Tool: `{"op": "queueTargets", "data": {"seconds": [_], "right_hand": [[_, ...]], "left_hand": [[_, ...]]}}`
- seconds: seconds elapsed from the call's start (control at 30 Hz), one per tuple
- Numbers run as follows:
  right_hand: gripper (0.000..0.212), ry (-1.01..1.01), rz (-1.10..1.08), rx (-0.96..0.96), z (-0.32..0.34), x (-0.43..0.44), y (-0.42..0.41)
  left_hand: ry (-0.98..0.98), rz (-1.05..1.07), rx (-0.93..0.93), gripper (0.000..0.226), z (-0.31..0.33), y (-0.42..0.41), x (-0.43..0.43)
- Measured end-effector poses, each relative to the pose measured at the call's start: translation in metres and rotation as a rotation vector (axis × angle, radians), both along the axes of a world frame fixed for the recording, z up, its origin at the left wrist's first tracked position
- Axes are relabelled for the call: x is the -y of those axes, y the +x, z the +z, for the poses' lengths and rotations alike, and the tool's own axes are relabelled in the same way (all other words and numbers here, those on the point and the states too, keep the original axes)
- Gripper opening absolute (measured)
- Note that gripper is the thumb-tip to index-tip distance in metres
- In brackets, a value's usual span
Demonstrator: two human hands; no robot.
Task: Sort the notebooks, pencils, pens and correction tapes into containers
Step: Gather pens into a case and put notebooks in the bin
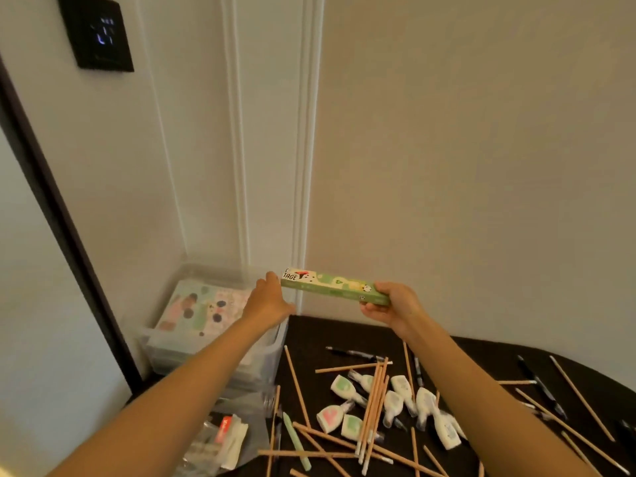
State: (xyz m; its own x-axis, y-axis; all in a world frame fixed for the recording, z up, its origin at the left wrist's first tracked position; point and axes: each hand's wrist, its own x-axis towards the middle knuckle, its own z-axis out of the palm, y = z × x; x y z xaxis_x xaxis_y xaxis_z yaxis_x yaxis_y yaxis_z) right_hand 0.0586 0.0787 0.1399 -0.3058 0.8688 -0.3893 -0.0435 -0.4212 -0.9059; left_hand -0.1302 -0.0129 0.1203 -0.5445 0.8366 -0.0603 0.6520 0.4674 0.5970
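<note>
A long green pencil box (330,285) with a panda print is held in the air above the table's back edge. My right hand (392,306) grips its right end. My left hand (270,297) touches its left end with the fingertips, fingers fairly straight. Below my left hand a clear plastic bin (275,352) holds a stack of patterned notebooks (203,311). On the dark table (464,352) lie several wooden pencils (371,404), white correction tapes (344,387) and dark pens (358,354), all mixed together.
A clear bag with small packaged items (223,438) lies at the table's front left. A light green pen (296,442) rests among the pencils. The walls meet in a corner right behind the table. A dark panel (96,32) hangs on the wall.
</note>
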Motion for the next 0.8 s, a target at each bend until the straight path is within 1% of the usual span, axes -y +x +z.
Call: {"op": "queueTargets", "data": {"seconds": [0.07,0.1,0.17,0.23,0.37,0.47,0.53,0.63,0.67,0.73,0.8], "right_hand": [[0.014,-0.002,-0.008,0.046,0.001,-0.005,-0.018],[0.014,-0.009,-0.007,0.061,0.000,-0.010,-0.033],[0.014,-0.015,-0.008,0.066,-0.005,-0.013,-0.046],[0.012,-0.038,-0.011,0.047,-0.012,-0.018,-0.060],[0.011,-0.090,-0.019,0.046,-0.024,-0.027,-0.084],[0.012,-0.107,-0.016,0.069,-0.029,-0.032,-0.099],[0.012,-0.118,-0.021,0.067,-0.031,-0.035,-0.108],[0.013,-0.118,-0.025,0.063,-0.035,-0.037,-0.120],[0.013,-0.115,-0.027,0.061,-0.037,-0.038,-0.123],[0.012,-0.111,-0.022,0.053,-0.039,-0.038,-0.126],[0.011,-0.104,-0.009,0.047,-0.042,-0.038,-0.128]], "left_hand": [[-0.149,-0.033,0.020,0.030,-0.002,-0.017,-0.004],[-0.210,-0.052,0.017,0.027,-0.005,-0.030,-0.009],[-0.279,-0.082,0.020,0.033,-0.017,-0.039,-0.014],[-0.297,-0.108,0.005,0.036,-0.027,-0.048,-0.020],[-0.284,-0.151,0.060,0.024,-0.043,-0.060,-0.030],[-0.264,-0.187,0.092,0.021,-0.048,-0.066,-0.034],[-0.261,-0.208,0.129,0.024,-0.050,-0.067,-0.038],[-0.267,-0.196,0.188,0.038,-0.052,-0.068,-0.044],[-0.281,-0.207,0.191,0.038,-0.053,-0.068,-0.045],[-0.302,-0.241,0.156,0.027,-0.052,-0.067,-0.046],[-0.291,-0.230,0.128,0.014,-0.052,-0.071,-0.046]]}}
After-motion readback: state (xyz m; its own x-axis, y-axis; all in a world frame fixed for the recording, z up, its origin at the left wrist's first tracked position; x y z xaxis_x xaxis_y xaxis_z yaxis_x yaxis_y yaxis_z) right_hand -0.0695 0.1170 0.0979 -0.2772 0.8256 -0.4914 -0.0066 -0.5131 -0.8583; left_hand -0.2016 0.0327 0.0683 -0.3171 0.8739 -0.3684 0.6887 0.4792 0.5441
